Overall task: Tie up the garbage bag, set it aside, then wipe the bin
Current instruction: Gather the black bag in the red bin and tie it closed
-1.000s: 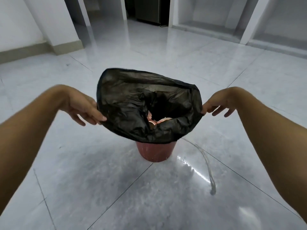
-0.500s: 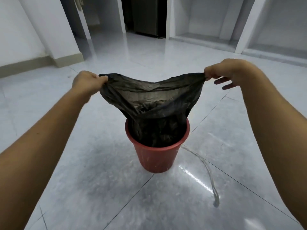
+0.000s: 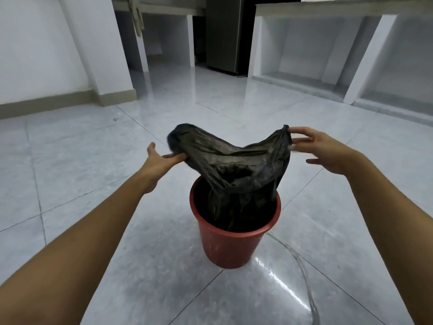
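Note:
A red plastic bin (image 3: pixel 230 246) stands on the tiled floor in front of me. A black garbage bag (image 3: pixel 234 160) is pulled partly up out of it, its lower part still inside the bin. My left hand (image 3: pixel 161 158) is at the bag's left edge. Its fingers press into the plastic, the thumb is lifted apart, and the left corner flops over above the fingers, blurred. My right hand (image 3: pixel 321 148) holds the bag's upright right corner at its fingertips, with the other fingers spread. The bag's mouth is stretched flat between my two hands, so what is inside is hidden.
A clear hose (image 3: pixel 302 266) curves over the glossy floor to the right of the bin. A grey fridge (image 3: pixel 225 31) and white concrete counter bays (image 3: pixel 304 43) line the far wall. A white pillar (image 3: pixel 98 55) stands at the back left.
The bag's mouth was first spread open over the bin, then pulled up into two corners. Since then my hands have dropped lower, my left grip has loosened and the left corner has flopped over.

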Demonstrator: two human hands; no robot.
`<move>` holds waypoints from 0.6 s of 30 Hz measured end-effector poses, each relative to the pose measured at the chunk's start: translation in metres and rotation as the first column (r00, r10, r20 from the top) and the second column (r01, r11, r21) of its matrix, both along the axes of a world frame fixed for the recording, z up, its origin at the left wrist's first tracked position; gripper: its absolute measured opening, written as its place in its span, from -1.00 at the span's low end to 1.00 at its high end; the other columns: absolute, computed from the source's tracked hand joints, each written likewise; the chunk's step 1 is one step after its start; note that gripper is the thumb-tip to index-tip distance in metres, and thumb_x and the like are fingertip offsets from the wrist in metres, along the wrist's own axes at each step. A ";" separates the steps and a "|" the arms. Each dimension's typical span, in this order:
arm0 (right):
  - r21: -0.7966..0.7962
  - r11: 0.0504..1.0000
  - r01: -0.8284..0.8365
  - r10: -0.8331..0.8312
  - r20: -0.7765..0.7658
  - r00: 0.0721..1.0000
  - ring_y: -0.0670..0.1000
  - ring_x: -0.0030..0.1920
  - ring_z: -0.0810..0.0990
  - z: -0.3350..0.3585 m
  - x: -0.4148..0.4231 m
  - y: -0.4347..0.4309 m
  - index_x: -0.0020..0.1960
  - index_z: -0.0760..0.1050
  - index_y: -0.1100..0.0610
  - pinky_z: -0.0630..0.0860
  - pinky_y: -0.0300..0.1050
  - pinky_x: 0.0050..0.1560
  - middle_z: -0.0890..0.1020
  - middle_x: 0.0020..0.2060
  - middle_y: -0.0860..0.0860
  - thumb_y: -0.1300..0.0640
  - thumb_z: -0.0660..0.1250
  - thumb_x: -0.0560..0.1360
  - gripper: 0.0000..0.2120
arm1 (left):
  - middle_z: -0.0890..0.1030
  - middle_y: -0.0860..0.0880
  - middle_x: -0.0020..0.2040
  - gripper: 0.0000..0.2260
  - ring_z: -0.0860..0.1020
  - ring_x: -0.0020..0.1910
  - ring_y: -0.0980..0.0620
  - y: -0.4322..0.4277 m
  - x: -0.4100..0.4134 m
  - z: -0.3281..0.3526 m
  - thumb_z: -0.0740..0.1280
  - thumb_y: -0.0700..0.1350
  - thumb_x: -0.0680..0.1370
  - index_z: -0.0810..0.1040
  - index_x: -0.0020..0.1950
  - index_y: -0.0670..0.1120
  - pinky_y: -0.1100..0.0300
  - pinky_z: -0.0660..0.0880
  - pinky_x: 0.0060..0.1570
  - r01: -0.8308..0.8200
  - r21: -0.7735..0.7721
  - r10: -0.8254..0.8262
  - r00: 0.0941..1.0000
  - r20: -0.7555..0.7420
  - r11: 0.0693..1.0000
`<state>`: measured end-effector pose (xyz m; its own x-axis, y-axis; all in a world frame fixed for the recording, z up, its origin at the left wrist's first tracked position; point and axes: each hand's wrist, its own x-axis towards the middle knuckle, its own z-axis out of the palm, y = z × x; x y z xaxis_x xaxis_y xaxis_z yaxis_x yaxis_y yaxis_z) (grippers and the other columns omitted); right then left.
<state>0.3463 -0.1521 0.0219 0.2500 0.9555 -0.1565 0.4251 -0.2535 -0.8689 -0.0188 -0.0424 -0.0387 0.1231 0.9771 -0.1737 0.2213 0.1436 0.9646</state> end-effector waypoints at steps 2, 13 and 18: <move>-0.091 0.986 -0.136 0.149 0.146 0.978 -0.02 0.29 0.45 -0.006 0.000 -0.006 0.41 0.17 -0.33 0.39 -0.02 0.09 0.53 0.21 -0.08 0.03 0.62 0.26 -0.09 | 0.58 -0.03 0.24 -0.13 0.47 0.20 0.05 -0.002 0.012 0.006 0.50 0.09 0.35 0.10 0.51 -0.05 0.04 0.28 0.28 0.050 0.052 -0.049 0.999 -0.024 0.997; 0.218 0.976 -0.027 -0.121 0.636 0.762 0.05 -0.13 0.56 -0.016 -0.069 0.031 -0.20 0.56 -0.11 0.38 0.02 0.01 0.59 -0.34 -0.16 -0.30 0.40 0.27 -0.72 | 0.63 -0.01 0.10 -0.47 0.58 0.11 -0.01 -0.040 0.100 0.023 0.26 0.38 0.38 0.43 0.21 0.08 -0.03 0.45 0.22 0.277 0.291 -0.226 0.954 -0.197 0.916; 0.320 0.942 0.096 -0.263 0.532 0.805 -0.01 -0.27 0.46 -0.015 -0.086 0.041 -0.30 0.58 -0.05 0.23 -0.05 -0.08 0.44 -0.42 -0.10 -0.15 0.34 0.33 -0.81 | 0.55 0.05 0.21 -0.10 0.45 0.25 -0.08 -0.058 0.112 0.033 0.22 0.58 0.09 0.35 0.29 0.09 -0.04 0.35 0.29 0.422 0.214 -0.221 0.768 -0.601 0.881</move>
<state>0.2606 -0.1109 0.0070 0.3850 0.8671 0.3162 0.8262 -0.1712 -0.5367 0.0934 -0.1008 -0.0053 0.4227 0.9062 0.0014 0.6958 -0.3255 0.6403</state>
